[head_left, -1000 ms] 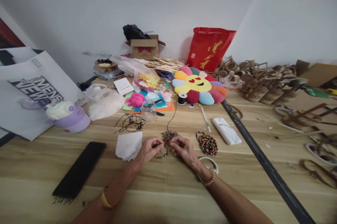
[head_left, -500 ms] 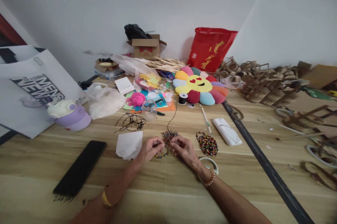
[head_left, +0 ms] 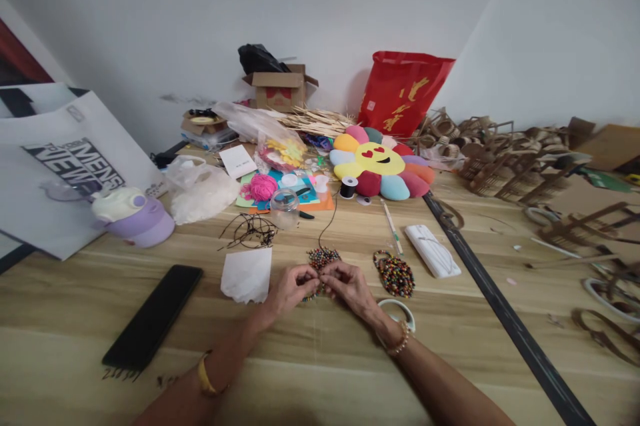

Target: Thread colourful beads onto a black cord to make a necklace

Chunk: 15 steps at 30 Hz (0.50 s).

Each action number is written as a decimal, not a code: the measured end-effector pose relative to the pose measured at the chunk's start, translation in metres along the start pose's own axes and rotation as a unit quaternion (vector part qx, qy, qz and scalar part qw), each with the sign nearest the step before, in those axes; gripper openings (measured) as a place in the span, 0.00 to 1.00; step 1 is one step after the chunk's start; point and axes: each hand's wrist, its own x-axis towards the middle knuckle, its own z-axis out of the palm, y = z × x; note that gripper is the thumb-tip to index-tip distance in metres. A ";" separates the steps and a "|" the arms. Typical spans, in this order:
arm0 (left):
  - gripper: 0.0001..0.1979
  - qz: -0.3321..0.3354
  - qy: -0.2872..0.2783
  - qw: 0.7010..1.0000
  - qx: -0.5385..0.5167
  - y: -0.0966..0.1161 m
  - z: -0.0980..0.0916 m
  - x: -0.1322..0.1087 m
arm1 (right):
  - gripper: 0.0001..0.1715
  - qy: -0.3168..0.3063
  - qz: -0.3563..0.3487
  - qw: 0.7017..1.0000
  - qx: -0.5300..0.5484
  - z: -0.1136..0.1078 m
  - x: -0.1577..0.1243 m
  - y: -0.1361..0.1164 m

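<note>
My left hand (head_left: 293, 289) and my right hand (head_left: 349, 287) meet over the table, thumbs and forefingers pinched and fingertips almost touching. Between and below them shows part of a string of small multicoloured beads (head_left: 311, 297), mostly hidden by the fingers. Both pinches appear to be on this beaded string; the exact spot is too small to make out. Just beyond the fingertips lies a cluster of similar beads (head_left: 323, 255). A thin black cord (head_left: 327, 226) runs from there toward a black spool (head_left: 348, 187). Right of my right hand rests a heap of strung beads (head_left: 396, 275).
White paper (head_left: 246, 275) and a black phone-like slab (head_left: 153, 316) lie to the left. A tape roll (head_left: 399, 313) sits by my right wrist. Further back are a clear jar (head_left: 285, 209), pink yarn (head_left: 263, 187), a flower cushion (head_left: 383, 163) and a white power bank-like block (head_left: 432, 251).
My left hand has moved right, closing the gap to my right hand. The bead loop between them is now more covered. The view has shifted slightly.
</note>
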 end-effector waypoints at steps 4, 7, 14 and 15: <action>0.09 -0.006 -0.004 1.000 -0.002 0.003 0.000 -0.001 | 0.20 -0.003 -0.008 1.000 -0.008 0.000 0.000 0.000; 0.09 0.012 0.007 1.000 0.020 0.003 0.002 -0.001 | 0.19 0.004 -0.035 0.999 -0.031 0.000 0.000 0.000; 0.03 0.035 0.066 0.990 0.116 0.004 0.011 -0.003 | 0.16 0.034 -0.082 0.989 -0.118 -0.001 -0.002 -0.002; 0.03 0.038 0.074 0.989 0.122 0.004 0.013 -0.003 | 0.16 0.036 -0.083 0.988 -0.124 -0.001 -0.002 -0.002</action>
